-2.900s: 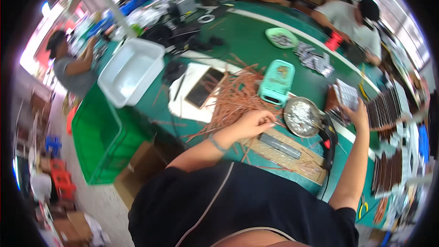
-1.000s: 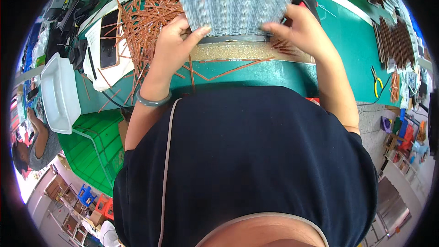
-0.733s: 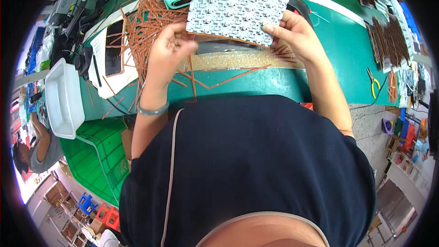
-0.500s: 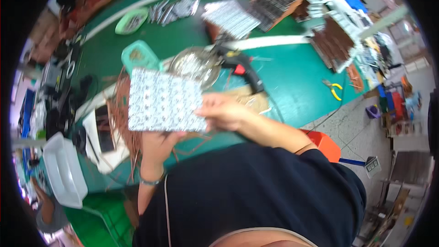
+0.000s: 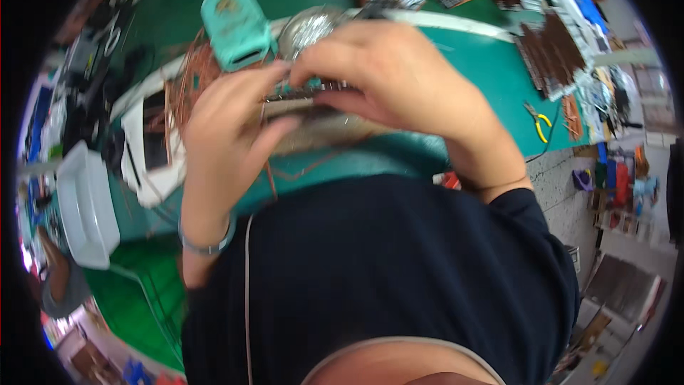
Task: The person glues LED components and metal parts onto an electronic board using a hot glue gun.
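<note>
Green-topped workbench (image 5: 491, 64) from nine to two o'clock, speckled grey floor (image 5: 559, 178) at three o'clock.

An electronics assembly workshop is indicated: a green workbench (image 5: 491, 64) is strewn with copper wires (image 5: 192, 78) (upper left), stacked circuit boards (image 5: 552, 53) and pliers (image 5: 538, 121).

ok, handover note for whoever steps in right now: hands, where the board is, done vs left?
Left hand: gripping the left end of the circuit panel, held edge-on above the green bench.
Right hand: fingers curled over the panel's top edge from the right.
Nearby on the bench: copper wires at left, mint-green box, round metal tin behind the hands, yellow-handled pliers at right, white bin at far left.
Done: panel is off the bench, in both hands.
Left: blur hides any work on the panel.
</note>
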A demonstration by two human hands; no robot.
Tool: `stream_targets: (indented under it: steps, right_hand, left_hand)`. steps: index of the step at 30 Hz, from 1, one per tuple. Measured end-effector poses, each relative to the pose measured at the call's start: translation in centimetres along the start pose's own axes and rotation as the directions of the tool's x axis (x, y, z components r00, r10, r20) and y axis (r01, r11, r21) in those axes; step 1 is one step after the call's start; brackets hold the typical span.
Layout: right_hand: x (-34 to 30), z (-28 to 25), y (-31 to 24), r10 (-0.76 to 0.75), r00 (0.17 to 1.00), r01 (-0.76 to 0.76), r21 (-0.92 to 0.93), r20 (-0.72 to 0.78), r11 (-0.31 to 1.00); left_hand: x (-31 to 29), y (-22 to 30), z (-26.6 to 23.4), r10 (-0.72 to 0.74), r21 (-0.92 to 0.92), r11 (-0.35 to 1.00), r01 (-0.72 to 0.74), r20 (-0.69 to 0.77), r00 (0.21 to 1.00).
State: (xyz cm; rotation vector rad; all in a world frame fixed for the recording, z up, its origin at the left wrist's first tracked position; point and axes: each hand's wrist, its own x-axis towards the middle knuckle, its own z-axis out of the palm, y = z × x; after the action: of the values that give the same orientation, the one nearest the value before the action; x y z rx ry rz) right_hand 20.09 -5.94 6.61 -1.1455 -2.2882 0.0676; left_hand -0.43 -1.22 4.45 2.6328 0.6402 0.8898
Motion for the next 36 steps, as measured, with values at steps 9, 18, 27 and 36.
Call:
stream_targets:
  steps: [9, 18, 27, 36]
  right_hand:
    - [-6.0, 5.7, 4.2, 0.446, 0.890, -0.423, 0.547, 0.100, 0.722]
    - [-6.2, 6.8, 4.5, 0.515, 0.833, -0.550, 0.399, 0.202, 0.733]
    - [-3.9, 6.7, 6.1, 0.644, 0.647, -0.762, 0.373, 0.409, 0.529]
    - [-5.6, 8.7, 4.9, 0.589, 0.709, -0.407, 0.907, 0.388, -0.108]
  left_hand:
    - [-6.1, -4.9, 7.1, -0.602, -0.857, 0.431, 0.283, -0.039, 0.798]
    - [-7.0, -6.6, 7.2, -0.535, -0.613, 0.632, 0.474, 0.098, 0.839]
    - [-5.7, -7.3, 7.5, -0.627, -0.375, 0.670, 0.640, 0.175, 0.759]
    - [-7.1, -6.5, 6.3, -0.443, -0.881, 0.227, 0.416, 0.287, 0.849]
